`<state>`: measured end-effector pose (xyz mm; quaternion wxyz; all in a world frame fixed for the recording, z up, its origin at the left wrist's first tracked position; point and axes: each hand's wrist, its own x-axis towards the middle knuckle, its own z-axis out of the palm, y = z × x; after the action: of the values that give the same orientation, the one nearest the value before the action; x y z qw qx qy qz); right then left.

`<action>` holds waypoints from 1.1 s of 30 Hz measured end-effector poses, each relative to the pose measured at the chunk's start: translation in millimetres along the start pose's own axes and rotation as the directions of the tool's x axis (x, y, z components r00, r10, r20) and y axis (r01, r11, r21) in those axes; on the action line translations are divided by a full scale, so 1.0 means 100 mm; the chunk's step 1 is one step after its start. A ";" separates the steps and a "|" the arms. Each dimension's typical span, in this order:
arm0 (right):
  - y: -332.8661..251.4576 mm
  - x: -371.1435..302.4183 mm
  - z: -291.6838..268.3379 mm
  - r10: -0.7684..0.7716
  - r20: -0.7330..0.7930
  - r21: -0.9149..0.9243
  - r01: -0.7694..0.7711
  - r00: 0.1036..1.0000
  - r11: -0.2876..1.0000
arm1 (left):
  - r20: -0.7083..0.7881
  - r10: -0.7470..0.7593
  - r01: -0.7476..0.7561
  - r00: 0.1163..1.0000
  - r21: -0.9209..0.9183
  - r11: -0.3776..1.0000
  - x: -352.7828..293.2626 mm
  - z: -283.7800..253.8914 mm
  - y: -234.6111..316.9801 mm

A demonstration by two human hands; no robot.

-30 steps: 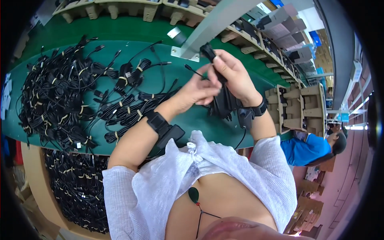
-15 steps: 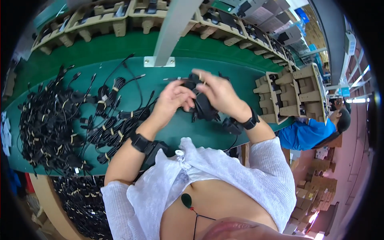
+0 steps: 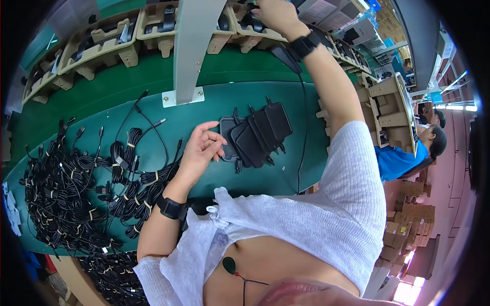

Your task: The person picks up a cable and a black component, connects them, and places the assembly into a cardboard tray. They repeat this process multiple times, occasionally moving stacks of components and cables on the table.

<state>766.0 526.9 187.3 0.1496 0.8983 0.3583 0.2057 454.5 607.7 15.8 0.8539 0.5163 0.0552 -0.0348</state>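
My left hand (image 3: 201, 148) hovers over the green table, fingers loosely curled and apart, holding nothing. Its fingertips are beside a fanned stack of flat black holders (image 3: 265, 133) with small clamp-like feet at their edges. My right hand (image 3: 279, 18) reaches far forward over a brown moulded pulp tray (image 3: 248, 41) in the row behind the table. Its fingers are bent around a small dark item at the tray, too hidden to name. Left of my left hand lie black cables (image 3: 133, 163) bundled with pale ties.
A large heap of black cables (image 3: 56, 199) covers the table's left side. A grey metal post (image 3: 191, 51) rises from the far edge. Stacked pulp trays (image 3: 390, 107) stand at right, near a person in blue (image 3: 403, 158). A black cord hangs from my right wrist device.
My right hand has gone from the table middle, where both hands met over a dark item, forward to the tray row. My left hand has drawn slightly left and down, uncovering the holders.
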 end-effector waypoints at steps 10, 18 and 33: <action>-0.17 0.66 1.12 -0.002 -0.048 -0.025 0.000 0.999 1.000 | 0.026 -0.013 0.014 1.000 -0.028 1.000 0.01 0.00 -0.07; -0.25 0.26 0.86 0.140 -0.011 0.267 -0.131 0.990 0.955 | -0.018 0.013 -0.013 1.000 0.007 1.000 0.02 -0.03 -0.08; 0.21 0.47 1.22 0.116 -0.060 0.497 -0.071 0.991 0.865 | -0.005 -0.023 0.023 1.000 0.036 0.999 0.00 -0.01 -0.08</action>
<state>867.7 530.9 101.8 -0.1110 0.9129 0.3615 0.1536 453.7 604.6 8.3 0.8439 0.5311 0.0621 -0.0444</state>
